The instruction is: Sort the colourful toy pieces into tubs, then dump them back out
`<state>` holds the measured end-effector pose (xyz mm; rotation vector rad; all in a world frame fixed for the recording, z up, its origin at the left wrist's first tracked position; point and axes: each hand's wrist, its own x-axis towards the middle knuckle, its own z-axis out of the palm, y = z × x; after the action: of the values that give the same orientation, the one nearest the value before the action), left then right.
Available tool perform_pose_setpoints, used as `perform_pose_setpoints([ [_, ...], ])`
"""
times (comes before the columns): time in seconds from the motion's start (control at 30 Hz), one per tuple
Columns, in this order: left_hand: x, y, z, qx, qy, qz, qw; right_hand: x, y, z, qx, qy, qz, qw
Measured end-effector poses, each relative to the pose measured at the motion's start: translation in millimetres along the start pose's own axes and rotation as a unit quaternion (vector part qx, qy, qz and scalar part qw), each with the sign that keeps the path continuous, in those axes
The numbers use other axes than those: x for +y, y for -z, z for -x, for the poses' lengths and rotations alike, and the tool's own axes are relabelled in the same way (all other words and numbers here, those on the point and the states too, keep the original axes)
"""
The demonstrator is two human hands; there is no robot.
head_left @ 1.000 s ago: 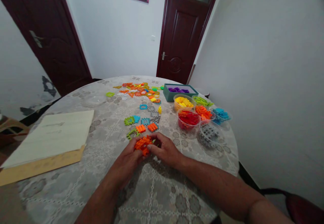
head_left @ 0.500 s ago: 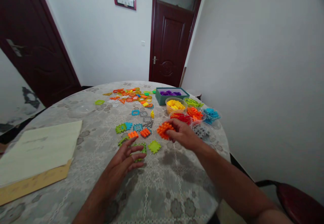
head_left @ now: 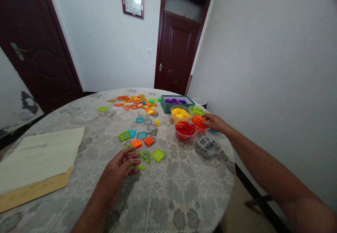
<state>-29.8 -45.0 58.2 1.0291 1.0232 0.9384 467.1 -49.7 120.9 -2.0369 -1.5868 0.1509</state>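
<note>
My right hand (head_left: 214,122) is at the round clear bowl of orange interlocking building pieces (head_left: 198,121). Its fingers are closed against the orange pieces; the fingertips are partly hidden among them. Low over the table hovers my left hand (head_left: 122,162), open and holding nothing. Near its fingers lie a light green triangular piece (head_left: 145,157), a light green square piece (head_left: 158,155) and orange ridged pieces (head_left: 137,143). In front of the orange bowl stands a clear bowl of red pieces (head_left: 185,129), with a clear bowl of grey pieces (head_left: 206,143) beside it.
A bowl of yellow pieces (head_left: 181,113), a bowl of green pieces (head_left: 197,111) and a green box (head_left: 165,107) with purple pieces stand farther back. Many mixed pieces (head_left: 134,104) lie scattered at the far side. Paper sheets (head_left: 44,155) cover the table's left.
My right hand has carried the orange cluster right and away from me, from over the table to the orange bowl. My left hand has drawn back slightly left.
</note>
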Motion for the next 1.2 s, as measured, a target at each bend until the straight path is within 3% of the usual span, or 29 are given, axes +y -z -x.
perform_pose_setpoints([
  [0.33, -1.9, -1.3, -1.1, 0.000, 0.007, -0.004, 1.000, 14.8, -7.2, 7.9, -0.018, 0.008, -0.028, 0.999],
  [0.53, -0.3, -0.7, 1.3, -0.004, 0.011, -0.006, 1.000, 13.1, -6.8, 20.0, -0.029, -0.029, -0.101, 0.994],
  [0.8, 1.2, -3.0, 4.4, 0.009, 0.002, -0.005, 1.000, 10.9, -3.1, 26.5, 0.105, -0.016, 0.014, 0.994],
  [0.9, -0.8, -3.0, 4.2, 0.021, -0.011, 0.004, 1.000, -13.3, -2.4, 38.7, 0.166, 0.014, 0.053, 0.985],
  [0.97, -2.6, -2.6, 3.2, 0.035, -0.018, 0.008, 0.999, -42.4, -7.6, 53.4, 0.163, 0.056, 0.030, 0.985],
  [1.07, -4.9, -1.5, 1.5, 0.059, -0.026, 0.013, 0.998, -96.8, -29.9, 79.1, 0.081, 0.141, -0.034, 0.986],
  [1.2, -6.5, 2.6, -0.7, 0.103, -0.044, 0.029, 0.993, -157.5, -87.9, 95.6, -0.073, 0.240, -0.080, 0.965],
])
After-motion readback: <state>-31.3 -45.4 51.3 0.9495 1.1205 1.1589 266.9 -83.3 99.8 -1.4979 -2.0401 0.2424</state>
